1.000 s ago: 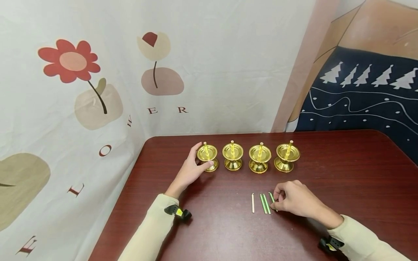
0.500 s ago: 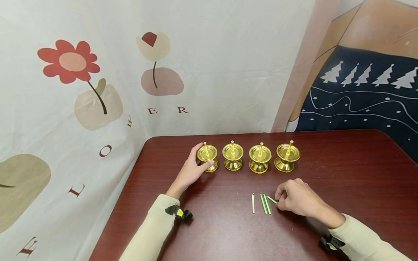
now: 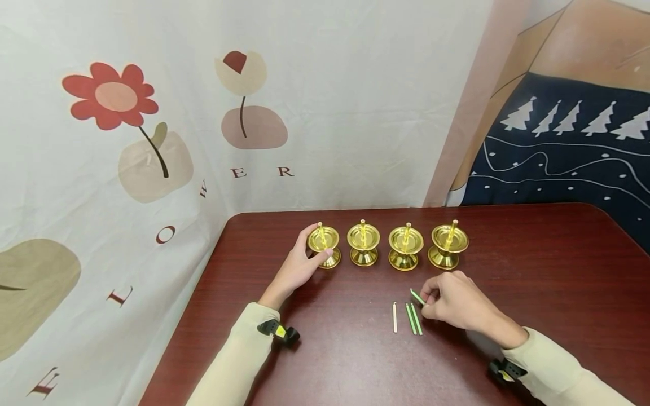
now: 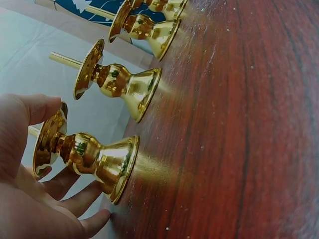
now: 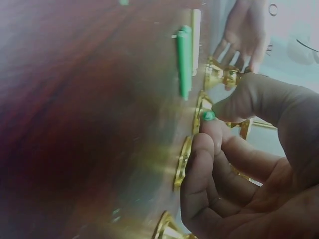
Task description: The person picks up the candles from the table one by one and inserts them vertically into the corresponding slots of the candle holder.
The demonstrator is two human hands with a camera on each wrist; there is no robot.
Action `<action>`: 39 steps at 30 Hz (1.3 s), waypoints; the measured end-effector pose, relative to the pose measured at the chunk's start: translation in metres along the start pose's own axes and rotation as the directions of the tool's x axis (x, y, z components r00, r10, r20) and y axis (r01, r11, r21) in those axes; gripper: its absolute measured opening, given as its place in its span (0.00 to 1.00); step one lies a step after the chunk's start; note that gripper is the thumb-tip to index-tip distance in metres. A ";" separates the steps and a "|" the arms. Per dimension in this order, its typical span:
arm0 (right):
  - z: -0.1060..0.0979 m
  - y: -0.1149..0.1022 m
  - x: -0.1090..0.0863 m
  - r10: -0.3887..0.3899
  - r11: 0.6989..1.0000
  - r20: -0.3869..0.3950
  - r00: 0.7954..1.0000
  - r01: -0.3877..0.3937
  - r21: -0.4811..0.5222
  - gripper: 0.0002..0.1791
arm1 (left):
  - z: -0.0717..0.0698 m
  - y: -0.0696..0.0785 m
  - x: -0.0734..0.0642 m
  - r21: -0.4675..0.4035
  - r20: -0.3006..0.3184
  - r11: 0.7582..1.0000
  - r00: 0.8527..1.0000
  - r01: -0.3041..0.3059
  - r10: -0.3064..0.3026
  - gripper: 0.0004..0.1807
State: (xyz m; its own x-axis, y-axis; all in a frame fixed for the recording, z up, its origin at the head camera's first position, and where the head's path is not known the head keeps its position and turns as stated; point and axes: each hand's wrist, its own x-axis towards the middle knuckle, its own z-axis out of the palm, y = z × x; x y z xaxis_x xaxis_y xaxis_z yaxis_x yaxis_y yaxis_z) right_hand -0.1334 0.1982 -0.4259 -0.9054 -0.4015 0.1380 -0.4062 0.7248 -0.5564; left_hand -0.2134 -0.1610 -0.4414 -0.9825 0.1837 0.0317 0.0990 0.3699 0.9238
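My left hand (image 3: pixel 298 265) grips the leftmost gold candle holder (image 3: pixel 330 258), thumb and fingers round its upper dish. In the left wrist view this holder's flared base (image 4: pixel 117 164) stands on the table. My right hand (image 3: pixel 455 301) pinches a thin green candle (image 3: pixel 417 296) between thumb and fingertips, its wick end pointing up and left. In the right wrist view only the candle's green end (image 5: pixel 208 115) shows; the fingers hide the rest. Two more green candles (image 3: pixel 411 318) lie side by side near that hand, with a cream candle (image 3: pixel 394 317) to their left.
Three more gold candle holders, the second (image 3: pixel 363 257), third (image 3: pixel 404 260) and fourth (image 3: pixel 443 259), stand in a row right of the held one. Each has a short tube rising from its dish. A printed curtain (image 3: pixel 345 141) hangs behind the dark red table (image 3: pixel 345 361).
My right hand has turned the green candle off the table's row of candles and moved it up and slightly left, toward the holders. My left hand keeps its hold.
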 end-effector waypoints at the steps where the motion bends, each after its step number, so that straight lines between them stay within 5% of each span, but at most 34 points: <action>1: 0.000 -0.001 0.002 -0.004 1.000 -0.005 1.000 0.004 0.011 0.11 | 0.000 0.000 0.000 -0.002 0.002 1.000 1.000 0.001 -0.001 0.44; 13: 0.004 -0.031 0.035 -0.052 0.987 -0.056 0.997 0.059 0.150 0.10 | -0.001 -0.001 -0.004 0.026 0.015 1.000 1.000 0.000 -0.001 0.43; 25: 0.018 -0.062 0.079 -0.065 0.937 -0.164 0.984 0.117 0.330 0.03 | 0.000 -0.002 -0.005 0.018 0.023 1.000 1.000 -0.007 0.007 0.43; 35: 0.034 -0.086 0.109 -0.051 0.891 -0.339 0.940 0.196 0.410 0.05 | 0.000 -0.002 -0.005 0.009 0.035 1.000 0.999 -0.023 0.023 0.43; 39: 0.040 -0.094 0.122 -0.034 0.877 -0.391 0.920 0.215 0.430 0.05 | 0.000 -0.014 0.000 0.034 0.034 0.999 0.999 -0.029 0.028 0.43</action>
State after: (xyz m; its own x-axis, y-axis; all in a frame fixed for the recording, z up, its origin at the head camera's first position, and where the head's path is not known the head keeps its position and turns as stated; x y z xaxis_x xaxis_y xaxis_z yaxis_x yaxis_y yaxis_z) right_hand -0.2008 0.0581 -0.3894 -0.8673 -0.1745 0.4663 -0.4978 0.3086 -0.8105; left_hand -0.2145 -0.1660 -0.4547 -0.9735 0.2243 0.0445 0.1326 0.3952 0.9090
